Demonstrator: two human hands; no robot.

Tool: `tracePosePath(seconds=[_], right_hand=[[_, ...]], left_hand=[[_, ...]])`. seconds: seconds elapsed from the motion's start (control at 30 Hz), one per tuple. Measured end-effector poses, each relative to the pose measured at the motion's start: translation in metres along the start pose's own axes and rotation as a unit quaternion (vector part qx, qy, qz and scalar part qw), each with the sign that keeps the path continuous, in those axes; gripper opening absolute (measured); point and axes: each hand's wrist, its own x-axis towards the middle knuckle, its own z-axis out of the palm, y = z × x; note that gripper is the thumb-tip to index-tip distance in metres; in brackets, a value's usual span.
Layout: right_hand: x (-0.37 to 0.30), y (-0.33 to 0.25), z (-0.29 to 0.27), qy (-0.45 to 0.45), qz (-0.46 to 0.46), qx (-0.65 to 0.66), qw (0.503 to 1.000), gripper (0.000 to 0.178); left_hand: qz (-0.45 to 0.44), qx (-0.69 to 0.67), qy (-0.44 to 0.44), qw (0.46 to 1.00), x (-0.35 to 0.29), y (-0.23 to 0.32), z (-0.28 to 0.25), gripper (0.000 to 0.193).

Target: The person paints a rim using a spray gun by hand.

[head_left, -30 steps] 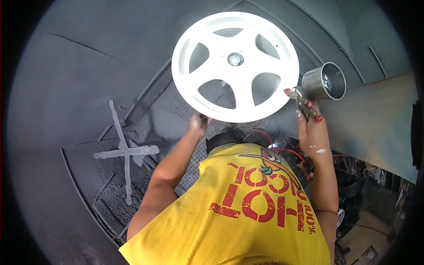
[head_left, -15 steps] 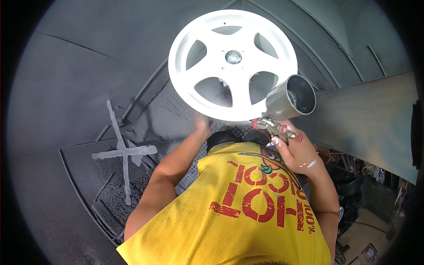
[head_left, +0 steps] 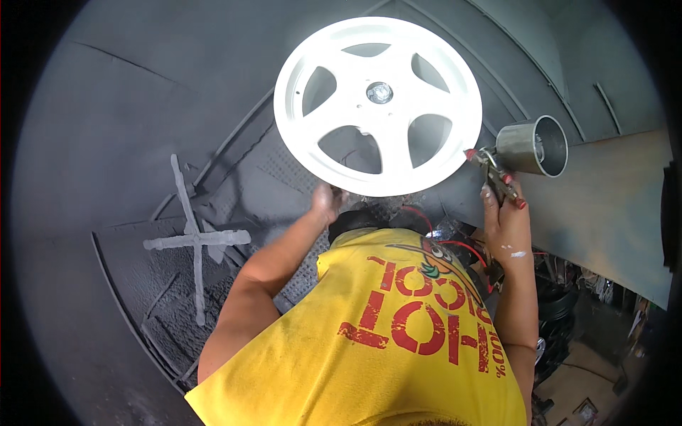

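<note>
A glossy white five-spoke car wheel rim faces up in front of me, with a round hub opening at its centre. My left hand is at the wheel's near lower edge; its fingers go under the edge and are mostly hidden, so I cannot tell whether they grip. To the right of the wheel, my right hand is wrapped round a spray gun. The gun's metal cup is open at the top and tilts to the right. Its red nozzle points left, close to the wheel's edge. White paint marks the right hand and wrist.
A grey paint-coated metal cross stand is at the left. A red hose runs below the gun. Grey panels surround the wheel, and a large board leans at the right. Dark tyres and clutter lie beyond my right arm.
The spray gun and my right hand have moved right, away from the wheel's near edge. The wheel has turned counterclockwise; its small rim hole went from the top to the left.
</note>
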Motion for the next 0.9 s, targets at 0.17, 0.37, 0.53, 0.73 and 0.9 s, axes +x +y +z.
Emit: tracePosePath(seconds=[0.17, 0.37, 0.53, 0.73, 0.9], right_hand=[[-0.003, -0.014, -0.003, -0.052, -0.023, 0.071, 0.996, 0.027], [-0.019, -0.024, 0.003, -0.156, -0.084, 0.114, 0.978, 0.031], [-0.019, -0.032, 0.008, -0.194, -0.082, 0.137, 0.968, 0.031], [-0.009, -0.029, -0.010, -0.101, -0.081, 0.041, 0.991, 0.028], [0.001, -0.039, -0.038, -0.104, 0.065, 0.170, 0.978, 0.027]], left_hand=[[0.082, 0.023, 0.044, 0.995, 0.011, 0.048, -0.007, 0.036], [0.092, 0.013, 0.047, 0.995, 0.028, 0.018, -0.013, 0.035], [-0.003, -0.017, -0.040, 0.999, -0.023, -0.038, 0.023, 0.032], [-0.139, 0.177, -0.102, 0.969, -0.032, -0.017, 0.008, 0.023], [0.033, 0.095, -0.011, 0.995, 0.029, 0.037, -0.029, 0.034]])
